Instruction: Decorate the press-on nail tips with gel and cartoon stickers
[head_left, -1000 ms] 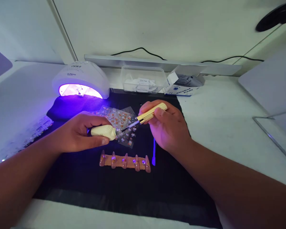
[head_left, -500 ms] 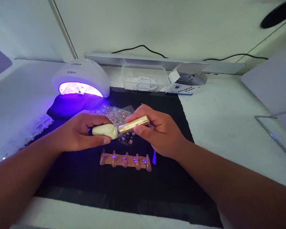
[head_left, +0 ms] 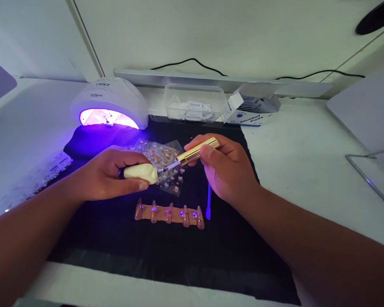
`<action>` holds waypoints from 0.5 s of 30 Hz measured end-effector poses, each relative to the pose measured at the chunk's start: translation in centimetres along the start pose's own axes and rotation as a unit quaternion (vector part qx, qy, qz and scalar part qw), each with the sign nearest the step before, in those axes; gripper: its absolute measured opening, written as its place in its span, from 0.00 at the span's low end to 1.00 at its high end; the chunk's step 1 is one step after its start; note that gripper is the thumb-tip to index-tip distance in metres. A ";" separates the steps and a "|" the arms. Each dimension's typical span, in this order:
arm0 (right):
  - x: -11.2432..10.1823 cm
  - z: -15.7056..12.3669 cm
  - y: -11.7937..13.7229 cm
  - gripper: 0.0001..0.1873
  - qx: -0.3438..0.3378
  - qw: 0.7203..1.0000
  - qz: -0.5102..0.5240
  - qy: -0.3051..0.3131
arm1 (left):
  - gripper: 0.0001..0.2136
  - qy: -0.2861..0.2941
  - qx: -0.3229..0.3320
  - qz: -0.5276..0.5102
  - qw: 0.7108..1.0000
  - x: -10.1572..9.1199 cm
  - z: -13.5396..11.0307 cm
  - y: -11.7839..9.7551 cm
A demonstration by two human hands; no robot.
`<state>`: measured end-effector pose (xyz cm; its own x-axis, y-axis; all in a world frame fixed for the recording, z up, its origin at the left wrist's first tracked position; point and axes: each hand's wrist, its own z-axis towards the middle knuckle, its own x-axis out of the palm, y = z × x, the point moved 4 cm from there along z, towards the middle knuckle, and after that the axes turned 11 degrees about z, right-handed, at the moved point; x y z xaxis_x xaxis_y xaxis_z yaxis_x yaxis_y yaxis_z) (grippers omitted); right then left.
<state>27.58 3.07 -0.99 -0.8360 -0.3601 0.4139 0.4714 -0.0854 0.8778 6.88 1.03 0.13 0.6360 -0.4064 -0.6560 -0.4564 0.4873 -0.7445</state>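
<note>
My left hand [head_left: 117, 175] is closed around a cream-coloured nail polish bottle [head_left: 141, 173], tilted with its neck to the right. Between thumb and fingers, my right hand [head_left: 227, 166] grips the gold brush cap [head_left: 196, 152]. The pale brush stem [head_left: 171, 166] shows between cap and bottle, its lower end still inside the neck. Below the hands, several pink press-on nails [head_left: 169, 213] stand in a row across a tan strip [head_left: 161, 214] on the black cloth [head_left: 153, 256]. Clear sticker sheets [head_left: 171, 170] with small printed figures lie behind the bottle, partly covered by it.
A white nail lamp [head_left: 110, 100] glows violet at the back left. Behind the cloth stand a clear plastic box [head_left: 195, 104] with small packets and an opened alcohol pads box [head_left: 251, 113]. A thin blue-lit tool [head_left: 208, 204] lies near my right hand.
My right hand has moved up and to the right, drawing the gold cap away from the bottle so that the brush stem shows. My left hand stays nearly in place.
</note>
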 end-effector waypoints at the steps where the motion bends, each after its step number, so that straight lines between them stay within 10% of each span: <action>1: -0.1 0.1 0.0 0.13 -0.002 1.000 0.017 -0.009 | 0.05 0.002 -0.001 -0.003 1.000 0.0 0.0 0.0; 15: 0.8 -0.7 -0.2 0.11 0.035 0.984 -0.103 0.139 | 0.04 -0.015 -0.046 -0.017 0.999 -0.5 -0.3 1.1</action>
<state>27.01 2.10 -1.00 -0.7976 -0.5836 0.1526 0.2719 -0.1220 0.9546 5.92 1.51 -0.39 0.6692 -0.3976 -0.6277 -0.4886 0.4011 -0.7749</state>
